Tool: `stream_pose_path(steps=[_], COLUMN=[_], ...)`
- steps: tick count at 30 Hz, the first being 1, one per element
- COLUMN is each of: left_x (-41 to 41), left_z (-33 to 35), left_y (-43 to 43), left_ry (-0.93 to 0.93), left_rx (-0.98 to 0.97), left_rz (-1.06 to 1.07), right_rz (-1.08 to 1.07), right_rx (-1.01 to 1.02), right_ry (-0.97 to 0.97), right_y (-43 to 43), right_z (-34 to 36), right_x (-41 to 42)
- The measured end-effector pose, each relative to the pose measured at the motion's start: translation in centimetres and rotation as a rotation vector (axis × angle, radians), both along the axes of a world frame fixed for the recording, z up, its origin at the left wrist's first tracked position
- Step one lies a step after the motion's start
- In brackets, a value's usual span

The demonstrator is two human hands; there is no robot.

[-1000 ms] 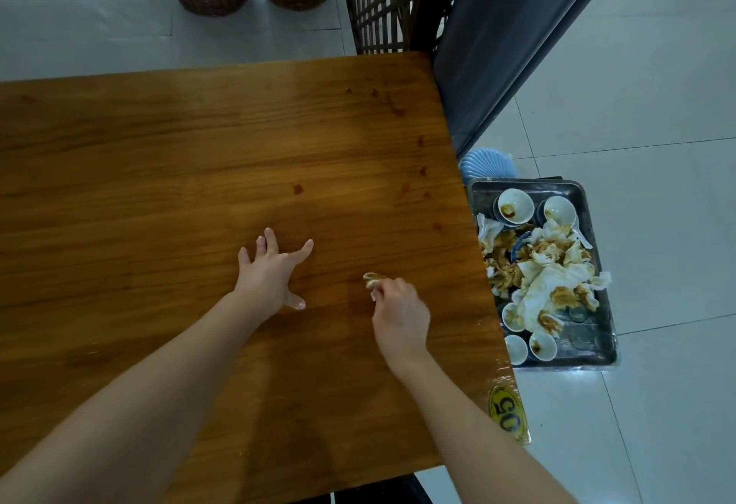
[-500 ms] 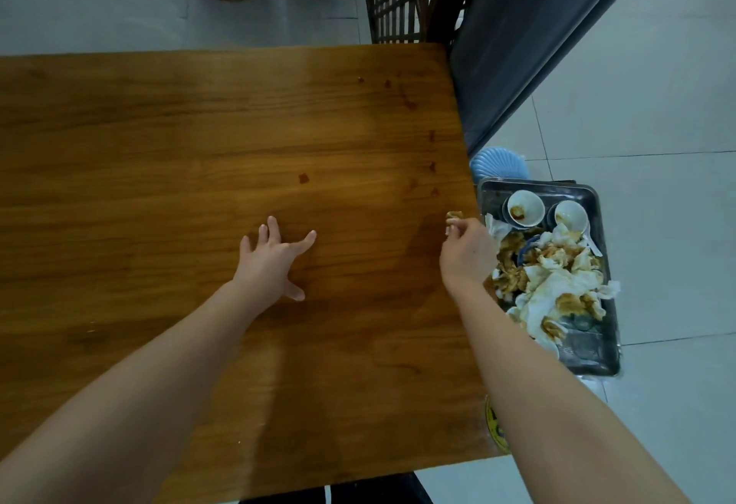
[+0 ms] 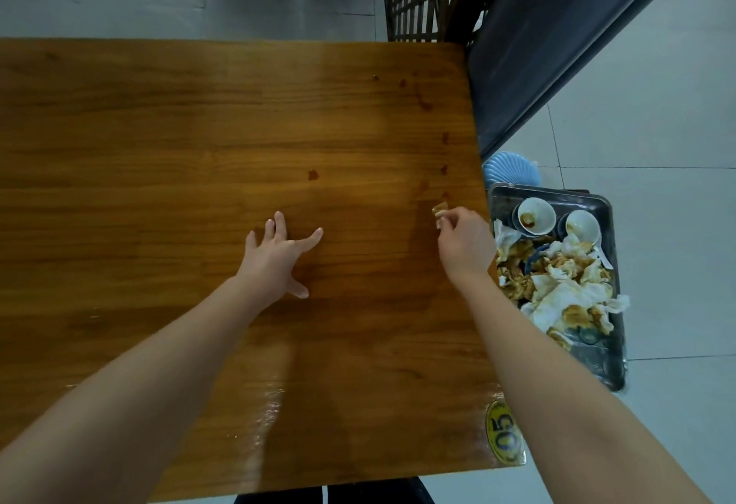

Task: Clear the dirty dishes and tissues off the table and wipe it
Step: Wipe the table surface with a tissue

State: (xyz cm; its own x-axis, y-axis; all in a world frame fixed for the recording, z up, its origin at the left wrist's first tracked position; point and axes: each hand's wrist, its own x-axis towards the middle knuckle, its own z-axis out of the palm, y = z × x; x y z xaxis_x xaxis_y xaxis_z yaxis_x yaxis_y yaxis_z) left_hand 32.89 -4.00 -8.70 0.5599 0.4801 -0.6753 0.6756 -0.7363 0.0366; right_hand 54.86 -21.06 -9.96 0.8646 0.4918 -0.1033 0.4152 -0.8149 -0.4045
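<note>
Left hand [image 3: 275, 260]: fingers straight and spread, pressed flat on the wooden table [image 3: 159, 145] near its middle. Right hand [image 3: 464, 242]: at the table's right edge, curled fingertips pinching a small stained tissue scrap [image 3: 439, 209] over the wood. Brown stains [image 3: 313, 174] dot the tabletop. Right of the table, lower down, a metal tray [image 3: 605, 364] holds dirty bowls [image 3: 535, 216] and soiled tissues [image 3: 557, 296]

The left hand [image 3: 278, 260] lies spread flat on the table [image 3: 159, 153]. The right hand [image 3: 464, 242] pinches a small stained scrap [image 3: 439, 209], probably tissue, near the right edge. Beside the table, a tray [image 3: 609, 364] holds bowls [image 3: 535, 216] and soiled tissues [image 3: 557, 292]. Brown spots [image 3: 313, 174] dot the wood.
</note>
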Motion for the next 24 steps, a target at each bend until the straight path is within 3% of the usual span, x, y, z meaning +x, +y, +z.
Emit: stream_pose_path(steps=[9,15,24], left_x=[-0.2,-0.4,-0.3], left_z=[-0.6,-1.0,-1.1], left_y=[0.1,0.0,0.0], left_ry=[-0.021,-0.039,-0.043], left_rx=[0.010,0.005,-0.002], left_rz=[-0.004,0.014,0.025], right_rz=[-0.147,0.074,0.031], right_rx=[0.020,0.039,0.039], right_ry=[-0.001,-0.024,-0.014], right_y=[3.3,2.5,7.5], right_z=[-0.3,-1.1,-0.9], right_x=[2.6,-2.1,1.5])
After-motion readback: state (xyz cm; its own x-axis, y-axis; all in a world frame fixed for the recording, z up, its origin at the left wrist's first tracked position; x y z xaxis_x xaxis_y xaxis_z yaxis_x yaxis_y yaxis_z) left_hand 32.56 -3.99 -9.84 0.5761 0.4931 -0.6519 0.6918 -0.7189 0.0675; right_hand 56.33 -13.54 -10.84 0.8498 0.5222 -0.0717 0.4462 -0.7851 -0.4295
